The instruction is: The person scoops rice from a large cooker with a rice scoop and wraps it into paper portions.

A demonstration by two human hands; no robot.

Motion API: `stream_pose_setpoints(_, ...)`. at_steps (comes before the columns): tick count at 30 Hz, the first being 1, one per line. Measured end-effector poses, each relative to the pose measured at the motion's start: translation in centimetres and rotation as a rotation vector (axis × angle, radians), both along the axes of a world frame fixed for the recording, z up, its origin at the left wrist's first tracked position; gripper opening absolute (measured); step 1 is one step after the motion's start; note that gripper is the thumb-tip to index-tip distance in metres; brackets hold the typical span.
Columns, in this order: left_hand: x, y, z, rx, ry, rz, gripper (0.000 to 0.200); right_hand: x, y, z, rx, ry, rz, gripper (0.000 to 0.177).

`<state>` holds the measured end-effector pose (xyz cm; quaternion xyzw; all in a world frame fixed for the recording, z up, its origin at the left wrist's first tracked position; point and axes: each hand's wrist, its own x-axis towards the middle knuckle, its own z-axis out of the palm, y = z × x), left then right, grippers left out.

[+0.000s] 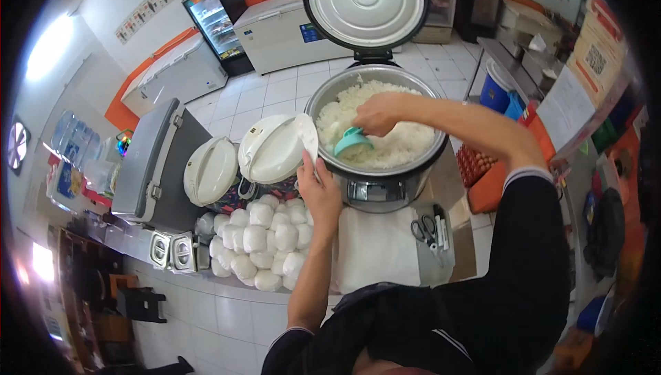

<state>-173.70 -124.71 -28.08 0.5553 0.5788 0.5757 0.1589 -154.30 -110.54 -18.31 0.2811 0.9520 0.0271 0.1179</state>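
Note:
My right hand is closed around the handle of a teal measuring cup, tilted against the cooked rice inside a large rice cooker. Held upright in my left hand is a flat white rice paddle, just left of the cooker's rim. The cooker's round metal lid stands raised behind the pot. Below and left of my left hand lies a heap of white wrapped bundles. A stack of thin white sheets sits in front of the cooker.
Two pots with white lids stand left of the cooker, beside a grey cooler box. Scissors and markers lie right of the sheets. Small metal containers stand at the left, eggs at the right.

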Motion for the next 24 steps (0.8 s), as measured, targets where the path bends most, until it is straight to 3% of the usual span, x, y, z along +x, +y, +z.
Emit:
stream_pose_setpoints(3,-1.1,0.3,1.6,0.117,-0.255,-0.089,0.042,2.3,2.7,-1.2,-0.212,0.111,0.292,0.022)
stream_pose_setpoints(4,-1.9,0.4,2.3,0.136,-0.255,-0.093,0.042,3.5,3.1,-1.2,-0.193,0.108,0.292,0.022)
stream_pose_setpoints(6,-3.5,0.6,4.3,-0.024,0.075,-0.050,0.036,4.7,1.5,0.7,-0.595,0.035,-0.265,0.028)
stream_pose_setpoints(7,-3.5,1.6,4.3,0.045,0.061,-0.060,0.033,5.7,0.8,1.7,-0.579,0.023,-0.271,0.028)
stream_pose_setpoints(9,-3.2,3.4,4.7,0.022,0.117,-0.128,0.034,7.5,-0.7,2.7,-0.709,0.255,-0.623,0.031)
stream_pose_setpoints(10,-2.6,4.4,5.2,-0.006,0.189,-0.195,0.035,8.0,-1.2,2.7,-0.699,0.237,-0.630,0.031)
stream_pose_setpoints(13,3.1,6.7,6.8,0.108,0.171,-0.199,0.026,8.0,-4.2,2.8,-0.783,0.966,-0.729,0.027)
stream_pose_setpoints(18,8.8,7.4,6.1,0.174,0.204,-0.304,0.024,6.2,-5.8,1.4,-0.572,1.216,-0.946,0.016)
stream_pose_setpoints(20,9.5,8.4,4.9,0.197,0.248,-0.345,0.023,6.6,-4.6,-1.1,-0.667,1.380,-1.036,0.011)
stream_pose_setpoints(21,9.3,8.7,5.2,0.248,0.205,-0.387,0.022,6.2,-4.4,-1.5,-0.777,1.602,-1.093,0.007)
stream_pose_setpoints(22,9.2,8.6,5.2,0.251,0.208,-0.390,0.022,6.6,-3.8,-2.2,-0.773,1.607,-1.091,0.007)
stream_pose_setpoints(24,8.7,8.4,5.4,0.330,0.070,-0.222,0.021,6.8,-2.6,-2.3,-1.222,1.905,-1.148,0.006)
